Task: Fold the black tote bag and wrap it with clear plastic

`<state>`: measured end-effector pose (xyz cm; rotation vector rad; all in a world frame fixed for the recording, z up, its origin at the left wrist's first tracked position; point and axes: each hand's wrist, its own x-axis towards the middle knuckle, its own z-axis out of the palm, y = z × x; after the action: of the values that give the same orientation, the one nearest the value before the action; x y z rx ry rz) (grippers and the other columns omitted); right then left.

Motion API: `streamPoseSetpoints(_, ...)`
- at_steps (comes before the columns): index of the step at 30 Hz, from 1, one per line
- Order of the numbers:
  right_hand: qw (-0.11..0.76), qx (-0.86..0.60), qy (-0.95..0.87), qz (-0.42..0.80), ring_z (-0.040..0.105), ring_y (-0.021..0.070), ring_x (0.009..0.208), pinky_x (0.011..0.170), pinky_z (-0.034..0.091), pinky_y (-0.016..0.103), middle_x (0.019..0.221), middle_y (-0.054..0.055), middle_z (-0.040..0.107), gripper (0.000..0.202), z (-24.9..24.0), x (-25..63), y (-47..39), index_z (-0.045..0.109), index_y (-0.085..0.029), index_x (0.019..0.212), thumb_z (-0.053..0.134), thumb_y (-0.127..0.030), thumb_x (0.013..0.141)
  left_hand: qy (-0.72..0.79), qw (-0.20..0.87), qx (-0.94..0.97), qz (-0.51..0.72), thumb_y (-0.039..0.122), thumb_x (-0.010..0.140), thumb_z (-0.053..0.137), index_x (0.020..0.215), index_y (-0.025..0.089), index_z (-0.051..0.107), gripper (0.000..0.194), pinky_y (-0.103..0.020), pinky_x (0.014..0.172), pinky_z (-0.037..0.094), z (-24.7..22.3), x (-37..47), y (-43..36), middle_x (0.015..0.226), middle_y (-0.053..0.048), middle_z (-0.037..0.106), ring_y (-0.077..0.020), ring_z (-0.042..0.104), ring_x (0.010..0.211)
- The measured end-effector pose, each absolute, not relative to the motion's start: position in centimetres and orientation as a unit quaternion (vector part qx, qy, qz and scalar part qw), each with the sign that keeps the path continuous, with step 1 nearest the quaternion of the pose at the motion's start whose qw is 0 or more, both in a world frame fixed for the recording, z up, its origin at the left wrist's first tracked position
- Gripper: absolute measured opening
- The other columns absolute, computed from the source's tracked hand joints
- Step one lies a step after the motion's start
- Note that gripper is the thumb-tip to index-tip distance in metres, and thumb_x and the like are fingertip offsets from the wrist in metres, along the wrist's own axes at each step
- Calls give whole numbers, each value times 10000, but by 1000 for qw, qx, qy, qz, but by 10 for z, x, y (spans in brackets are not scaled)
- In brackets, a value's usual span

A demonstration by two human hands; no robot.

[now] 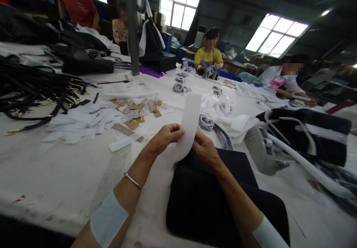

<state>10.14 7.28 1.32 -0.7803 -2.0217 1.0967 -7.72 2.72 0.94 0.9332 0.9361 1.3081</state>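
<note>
A white, soft-looking strip (pixel 188 123), like foam sheet, stands upright between my hands, its lower end curving toward the left. My left hand (pixel 167 138) pinches the strip's left edge between thumb and fingers. On the other side, my right hand (pixel 206 150) is closed at the strip's right edge; some of its fingertips are hidden behind the strip, and something black shows beside them. Below my right hand and forearm lies a black bag (pixel 195 203), flat on the white table (pixel 111 199). The strip's lower end is close to the bag's top left corner.
Loose white strips (pixel 80 119) and brown tags (pixel 135 118) lie to the left, near black straps with gold clasps (pixel 36 92). A grey tape dispenser (pixel 263 151) and another black bag (pixel 326 132) sit right. A metal post (pixel 133 28) rises behind. Several co-workers stand around.
</note>
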Motion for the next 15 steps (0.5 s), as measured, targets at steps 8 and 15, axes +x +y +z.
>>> streamPoseSetpoints(8,162,-207,-946,191,512,229,1165,1103,163,511,976,30,703,163,-4,102,73,696,-248,901,544,-306,912,682,337,439,478,399,838,518,785,191,473,219,-223,483,334,1,-100,36,634,38,482,-117,458,546)
streamPoseSetpoints(15,262,-189,-940,105,470,164,712,840,349,384,610,8,522,368,-3,99,70,521,-193,580,489,-305,929,613,415,436,511,369,820,586,920,187,421,265,-206,392,389,-12,-83,39,687,29,551,-94,494,440)
